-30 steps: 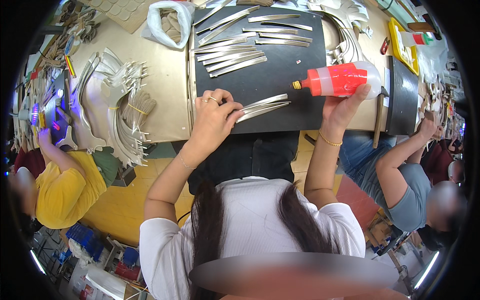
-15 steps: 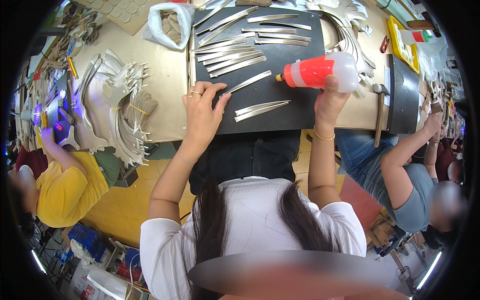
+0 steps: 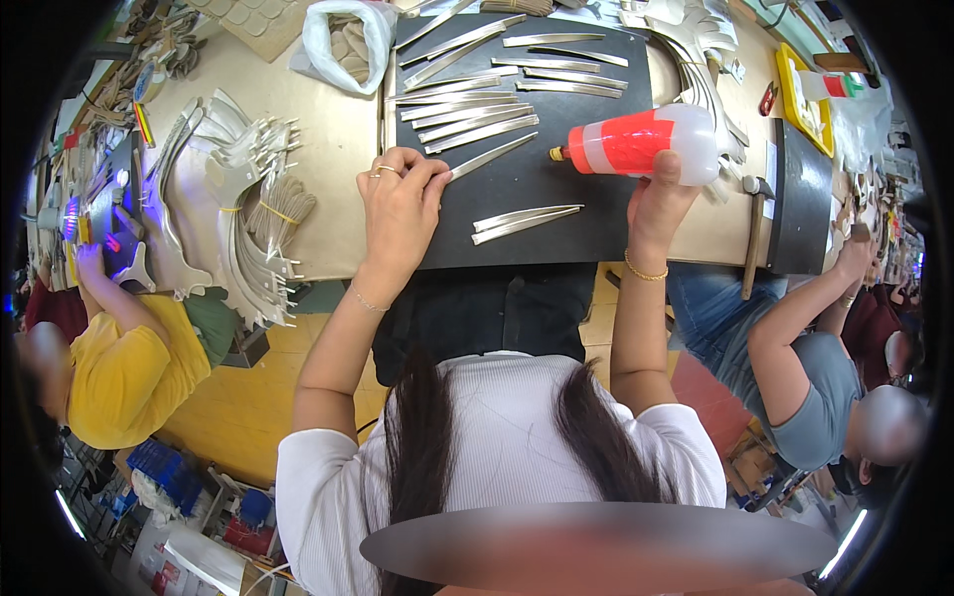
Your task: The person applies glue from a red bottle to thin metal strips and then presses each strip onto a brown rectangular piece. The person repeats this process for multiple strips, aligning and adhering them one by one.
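Note:
My left hand pinches the near-left end of a pale, shiny curved strip, which slants over the black board. In my right hand is a translucent squeeze bottle with a red band. The bottle lies nearly level above the board, its brass-coloured nozzle pointing left and apart from the strip's far end. Nearer to me, a small group of similar strips lies on the board. Several more strips are laid out in rows farther back.
Left of the board are white branched pieces and a banded bundle of brown strips. A white plastic bag stands behind. To the right are more curved pieces, a hammer and a yellow tray. Co-workers sit on both sides.
My left fingers have closed from a looser spread into a pinch on the strip's end. My right hand holds the bottle in nearly the same place.

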A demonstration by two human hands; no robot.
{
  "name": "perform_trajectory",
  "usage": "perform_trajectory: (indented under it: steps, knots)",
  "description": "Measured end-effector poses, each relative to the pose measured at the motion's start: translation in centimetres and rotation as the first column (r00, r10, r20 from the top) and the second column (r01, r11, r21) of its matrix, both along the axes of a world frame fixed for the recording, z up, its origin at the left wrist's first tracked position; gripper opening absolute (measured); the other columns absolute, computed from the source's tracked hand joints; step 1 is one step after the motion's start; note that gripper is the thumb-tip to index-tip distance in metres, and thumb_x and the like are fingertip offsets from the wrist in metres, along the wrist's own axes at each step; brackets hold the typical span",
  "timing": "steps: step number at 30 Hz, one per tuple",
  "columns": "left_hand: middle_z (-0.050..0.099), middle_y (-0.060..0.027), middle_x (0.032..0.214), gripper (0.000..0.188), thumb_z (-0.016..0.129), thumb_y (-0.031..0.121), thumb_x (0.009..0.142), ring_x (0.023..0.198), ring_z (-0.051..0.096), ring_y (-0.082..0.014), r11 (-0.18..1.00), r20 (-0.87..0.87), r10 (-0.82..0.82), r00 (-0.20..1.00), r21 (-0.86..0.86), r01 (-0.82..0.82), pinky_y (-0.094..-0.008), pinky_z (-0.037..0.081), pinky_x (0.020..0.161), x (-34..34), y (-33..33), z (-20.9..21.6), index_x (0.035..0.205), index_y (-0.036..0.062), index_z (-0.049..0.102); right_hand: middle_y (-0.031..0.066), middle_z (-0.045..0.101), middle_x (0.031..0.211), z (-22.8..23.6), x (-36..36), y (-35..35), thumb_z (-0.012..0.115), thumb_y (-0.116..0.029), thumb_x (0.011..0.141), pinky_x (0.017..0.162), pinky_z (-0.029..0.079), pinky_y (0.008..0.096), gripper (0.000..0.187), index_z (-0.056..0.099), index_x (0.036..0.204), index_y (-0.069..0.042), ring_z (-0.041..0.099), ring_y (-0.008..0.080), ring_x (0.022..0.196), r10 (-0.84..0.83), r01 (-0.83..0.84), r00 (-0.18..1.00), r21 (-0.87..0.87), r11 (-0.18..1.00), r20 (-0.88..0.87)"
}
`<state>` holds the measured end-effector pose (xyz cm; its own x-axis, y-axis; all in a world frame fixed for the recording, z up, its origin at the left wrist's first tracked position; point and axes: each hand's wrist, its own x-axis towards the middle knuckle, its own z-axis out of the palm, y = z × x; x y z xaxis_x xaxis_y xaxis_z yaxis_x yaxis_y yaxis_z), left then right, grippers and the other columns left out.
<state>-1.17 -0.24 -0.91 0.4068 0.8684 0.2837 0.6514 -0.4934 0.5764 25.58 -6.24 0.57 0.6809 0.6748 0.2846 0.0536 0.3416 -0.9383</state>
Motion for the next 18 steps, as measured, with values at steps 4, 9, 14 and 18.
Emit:
perform_trajectory:
  steps: [4, 9, 14, 18]
  knots:
    - [0.061, -0.0025, 0.093, 0.013, 0.077, 0.013, 0.081, 0.090, 0.057, -0.0210, 0.993, -0.051, -0.063, 0.997, 0.093, 0.068, -0.0366, 0.037, 0.081, -0.2, -0.3, -0.2, 0.094, 0.0099, 0.074, 0.0070, 0.065, 0.109, -0.2, -0.6, 0.7, 0.087, -0.042, 0.078, 0.085, 0.051, 0.0297, 0.066, 0.059, 0.120, 0.001, 0.063, 0.0151, 0.096, 0.031, -0.031, 0.999, 0.006, 1.000, 0.013]
    - [0.062, -0.0019, 0.099, 0.022, 0.081, 0.015, 0.078, 0.090, 0.056, -0.0207, 0.992, -0.027, -0.067, 0.997, 0.105, 0.070, -0.0360, 0.037, 0.083, -0.5, -1.2, -0.2, 0.098, 0.0102, 0.075, 0.0053, 0.067, 0.102, 0.2, -1.3, 1.8, 0.090, -0.032, 0.076, 0.082, 0.052, 0.0284, 0.058, 0.063, 0.114, 0.002, 0.064, 0.0145, 0.091, 0.067, -0.067, 0.998, 0.003, 0.998, 0.019]
    - [0.061, -0.0036, 0.101, 0.022, 0.082, 0.015, 0.077, 0.091, 0.052, -0.0217, 0.999, 0.051, 0.038, 0.998, -0.039, -0.036, -0.0354, 0.039, 0.086, -1.2, -1.4, -0.2, 0.097, 0.0087, 0.076, 0.0065, 0.068, 0.103, 0.6, -1.4, 2.1, 0.091, -0.029, 0.075, 0.081, 0.053, 0.0280, 0.057, 0.063, 0.114, 0.002, 0.065, 0.0147, 0.091, 0.083, -0.084, 0.994, 0.004, 0.996, 0.074]
    - [0.060, -0.0045, 0.100, 0.018, 0.081, 0.015, 0.078, 0.091, 0.051, -0.0227, 0.993, 0.101, 0.072, 0.992, -0.101, -0.062, -0.0355, 0.040, 0.086, -1.5, -1.3, -0.4, 0.094, 0.0074, 0.076, 0.0072, 0.069, 0.102, 0.6, -1.6, 2.1, 0.093, -0.027, 0.073, 0.082, 0.053, 0.0284, 0.057, 0.064, 0.112, 0.003, 0.066, 0.0149, 0.091, 0.049, -0.048, 0.996, -0.018, 0.999, 0.073]
